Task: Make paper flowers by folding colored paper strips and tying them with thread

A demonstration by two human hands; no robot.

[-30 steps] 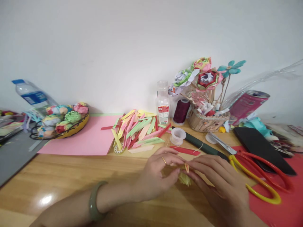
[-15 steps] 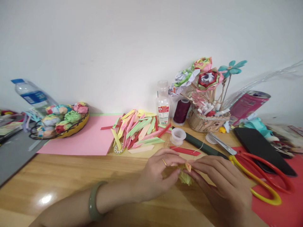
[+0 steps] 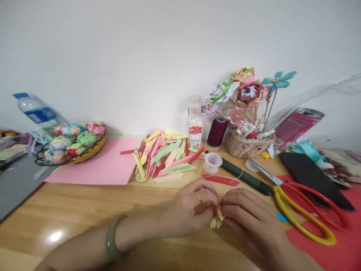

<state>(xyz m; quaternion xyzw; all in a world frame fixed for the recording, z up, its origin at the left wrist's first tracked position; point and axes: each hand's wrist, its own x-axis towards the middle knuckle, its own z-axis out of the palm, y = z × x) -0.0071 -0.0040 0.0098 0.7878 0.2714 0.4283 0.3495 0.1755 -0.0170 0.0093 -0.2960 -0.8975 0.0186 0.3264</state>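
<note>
Both hands meet low in the middle of the view, over the wooden table. My left hand (image 3: 194,207), with a ring and a green bangle, has its thumb and fingers closed on a small folded paper piece (image 3: 219,213), peach and yellow. From the other side, the fingertips of my right hand (image 3: 251,214) pinch the same piece. Its pale yellow-green pointed ends (image 3: 215,224) stick out below the fingers; the rest is hidden. Just beyond the hands lie a red paper strip (image 3: 220,179) and a white spool (image 3: 213,163) with loose thread.
A pile of coloured folded strips (image 3: 166,154) lies behind, beside pink paper (image 3: 98,162). Scissors (image 3: 310,214), a dark green tool (image 3: 248,177) and a black phone (image 3: 313,180) are at right. A clear bottle (image 3: 195,128), maroon thread (image 3: 217,133) and flower basket (image 3: 248,145) stand by the wall.
The right hand has shifted slightly left and the hands are closer together. The paper piece has turned and sits lower, more covered by the fingers. A bit of blue now shows near the scissors.
</note>
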